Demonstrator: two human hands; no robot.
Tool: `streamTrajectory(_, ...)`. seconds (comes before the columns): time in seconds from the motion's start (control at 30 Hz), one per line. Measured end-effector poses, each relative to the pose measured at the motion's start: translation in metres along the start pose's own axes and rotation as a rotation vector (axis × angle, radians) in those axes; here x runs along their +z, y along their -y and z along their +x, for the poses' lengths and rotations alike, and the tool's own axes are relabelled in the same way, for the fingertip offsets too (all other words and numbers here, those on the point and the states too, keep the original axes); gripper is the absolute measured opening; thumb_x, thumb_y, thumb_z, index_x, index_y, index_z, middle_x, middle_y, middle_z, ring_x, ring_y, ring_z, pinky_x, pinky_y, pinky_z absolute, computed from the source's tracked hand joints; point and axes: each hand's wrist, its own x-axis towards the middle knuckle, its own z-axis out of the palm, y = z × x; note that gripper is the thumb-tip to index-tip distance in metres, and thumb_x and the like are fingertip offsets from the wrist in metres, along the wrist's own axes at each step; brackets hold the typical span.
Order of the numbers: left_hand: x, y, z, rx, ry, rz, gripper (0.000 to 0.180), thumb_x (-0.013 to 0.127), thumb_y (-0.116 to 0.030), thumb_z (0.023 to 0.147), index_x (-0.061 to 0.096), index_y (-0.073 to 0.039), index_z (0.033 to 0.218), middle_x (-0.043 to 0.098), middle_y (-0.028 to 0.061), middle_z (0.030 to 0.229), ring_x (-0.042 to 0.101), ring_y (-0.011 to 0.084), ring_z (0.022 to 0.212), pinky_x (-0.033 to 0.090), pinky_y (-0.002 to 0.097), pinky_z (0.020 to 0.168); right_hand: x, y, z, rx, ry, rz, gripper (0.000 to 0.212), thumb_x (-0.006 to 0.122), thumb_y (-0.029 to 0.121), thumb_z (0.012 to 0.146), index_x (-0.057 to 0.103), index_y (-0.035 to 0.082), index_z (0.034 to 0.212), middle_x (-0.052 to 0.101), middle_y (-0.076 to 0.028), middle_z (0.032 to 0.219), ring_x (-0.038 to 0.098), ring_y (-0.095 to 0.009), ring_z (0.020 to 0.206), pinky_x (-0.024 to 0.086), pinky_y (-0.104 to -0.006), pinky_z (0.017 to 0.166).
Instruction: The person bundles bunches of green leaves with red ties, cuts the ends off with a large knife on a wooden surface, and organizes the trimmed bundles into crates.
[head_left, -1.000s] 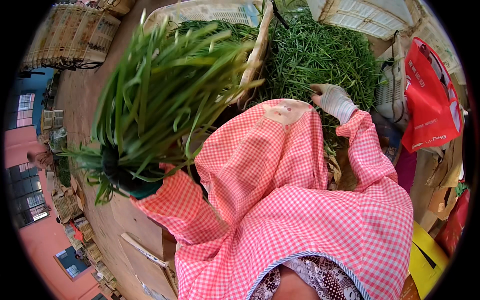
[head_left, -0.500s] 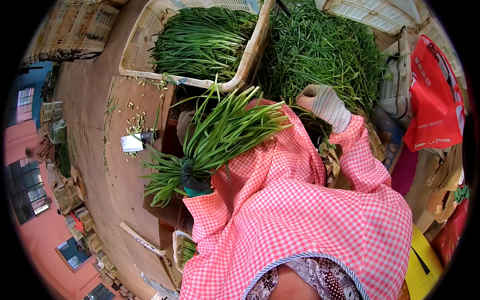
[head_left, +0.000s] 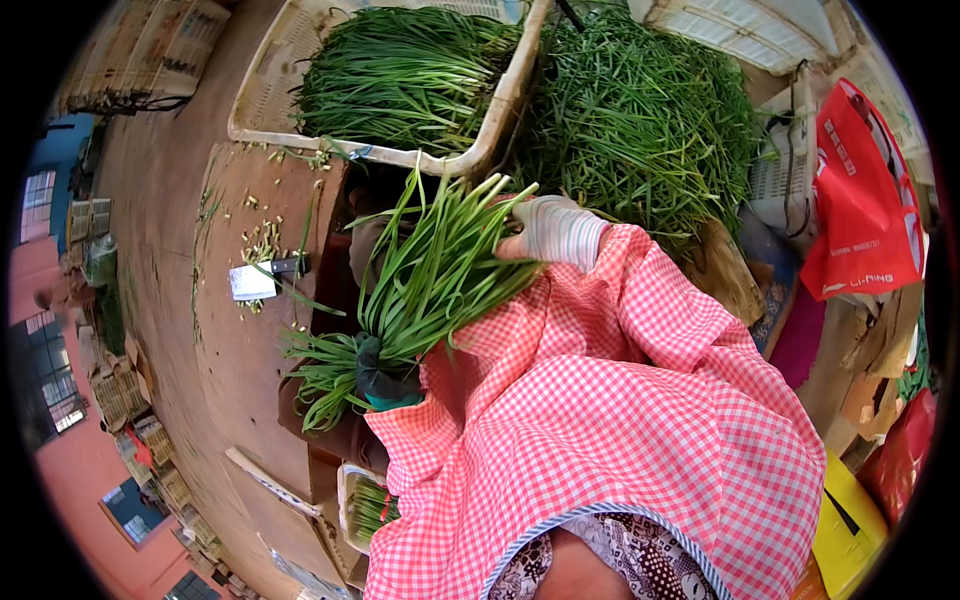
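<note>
Left grip clasps the green bunch, its long axis slanting up rightward to the right grip, closure unclear.

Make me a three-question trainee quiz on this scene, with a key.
1. What is in the left hand's grip?
A) a red bag
B) a bunch of leafy stalks
C) a yellow sheet

2. Fill in: The loose heap of greens lies on the picture's ___ side of the white crate.

3. True or false: The knife lies beside cut stalk scraps, outside the left hand's grip and the right hand's grip.

Key: 1. B; 2. right; 3. true.
</note>
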Motion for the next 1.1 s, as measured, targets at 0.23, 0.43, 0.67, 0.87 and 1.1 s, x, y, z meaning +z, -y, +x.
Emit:
streamTrajectory(0.23,-0.013,-0.014,-0.001,0.101,0.148,0.061,0.03,0.057,-0.007,0.076,0.056,-0.008,0.107,0.059,0.0094,0.107,0.059,0.0322,0.098,0.051,0.0547,0.082,0.034,0.016,0.02,-0.015,-0.02,0.103,0.041,0.053,0.04,0.086,0.062,0.007,0.109,0.063,-0.016,0.103,0.06,-0.032,0.098,0.045,-0.0383,0.088)
streamTrajectory(0.43,-0.013,-0.026,-0.004,-0.038,0.0,0.01,0.027,0.055,-0.008,0.077,0.058,-0.015,0.103,0.06,0.0148,0.112,0.06,0.0362,0.098,0.051,0.0572,0.08,0.012,-0.033,-0.013,0.075,-0.258,0.738,0.022,0.054,0.007,0.078,0.065,-0.002,0.095,0.064,-0.009,0.068,0.059,-0.011,0.056,0.049,-0.0239,0.053)
streamTrajectory(0.67,-0.025,-0.026,0.001,0.011,0.009,-0.066,0.027,0.053,-0.01,0.076,0.058,-0.009,0.102,0.06,0.0164,0.111,0.059,0.0383,0.098,0.05,0.0583,0.082,0.0,-0.187,-0.06,0.316,-0.204,-0.488,0.038,0.061,0.024,0.081,0.06,0.002,0.111,0.063,-0.015,0.107,0.063,-0.024,0.09,0.05,-0.0343,0.078)
streamTrajectory(0.87,-0.026,-0.024,0.002,-0.03,-0.077,0.007,0.039,0.052,-0.016,0.076,0.057,-0.004,0.113,0.059,0.018,0.114,0.057,0.0392,0.102,0.047,0.0579,0.086,-0.003,-0.037,-0.046,0.221,-0.09,0.391,0.074,0.062,0.04,0.075,0.04,0.002,0.135,0.058,-0.017,0.12,0.057,-0.028,0.109,0.043,-0.0312,0.094)
streamTrajectory(1.1,-0.051,-0.024,0.016,-0.134,-0.052,-0.011,0.044,0.054,-0.017,0.075,0.056,0.001,0.115,0.058,0.0218,0.115,0.058,0.0383,0.102,0.046,0.0569,0.089,0.027,-0.009,-0.001,0.093,-0.001,0.701,0.03,0.05,0.017,0.082,0.062,0.002,0.106,0.065,-0.01,0.074,0.061,-0.015,0.064,0.051,-0.031,0.06)
